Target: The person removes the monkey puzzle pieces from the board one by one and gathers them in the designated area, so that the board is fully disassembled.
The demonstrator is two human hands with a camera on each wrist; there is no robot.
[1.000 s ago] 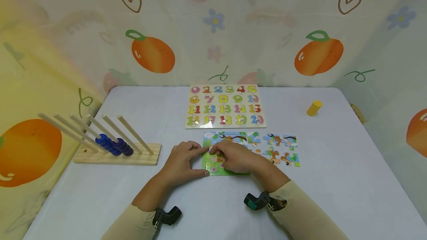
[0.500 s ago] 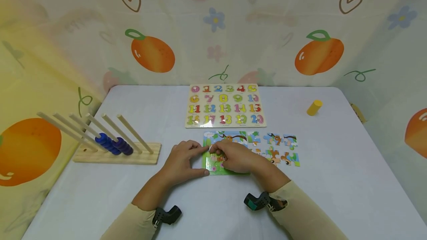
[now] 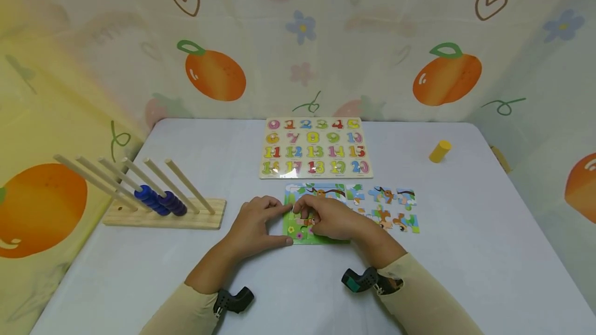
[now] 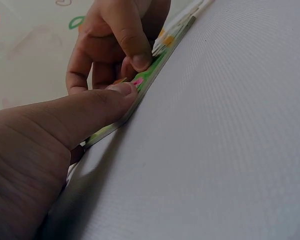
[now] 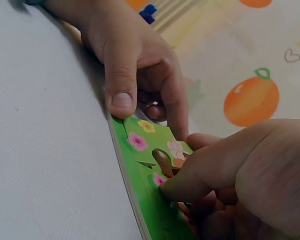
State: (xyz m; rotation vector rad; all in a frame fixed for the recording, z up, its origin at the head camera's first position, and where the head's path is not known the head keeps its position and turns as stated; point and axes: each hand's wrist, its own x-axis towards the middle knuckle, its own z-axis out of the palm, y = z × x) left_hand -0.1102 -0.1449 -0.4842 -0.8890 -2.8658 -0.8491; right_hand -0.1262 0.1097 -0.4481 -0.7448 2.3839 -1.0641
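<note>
A picture puzzle in a green-edged board (image 3: 298,240) lies on the table. My left hand (image 3: 253,226) holds its left side steady, with the thumb on the near corner and the index finger on the left edge. My right hand (image 3: 332,218) is over the middle of the board, fingers curled, and appears to pinch a puzzle piece (image 5: 178,162) low against the picture. That piece is mostly hidden by the fingers. In the right wrist view, a brown gap shows beside the right thumb, near fitted pieces with flowers (image 5: 137,142).
Loose puzzle pieces (image 3: 383,216) lie right of the board. Behind it is a number board (image 3: 315,145). A wooden peg stand (image 3: 205,206) with blue and purple rings (image 3: 151,199) stands at left. A yellow cylinder (image 3: 440,151) is at the far right.
My right fingers have shifted very slightly over the board, and a dark gap shows more plainly near the thumb. My left hand stays in place.
</note>
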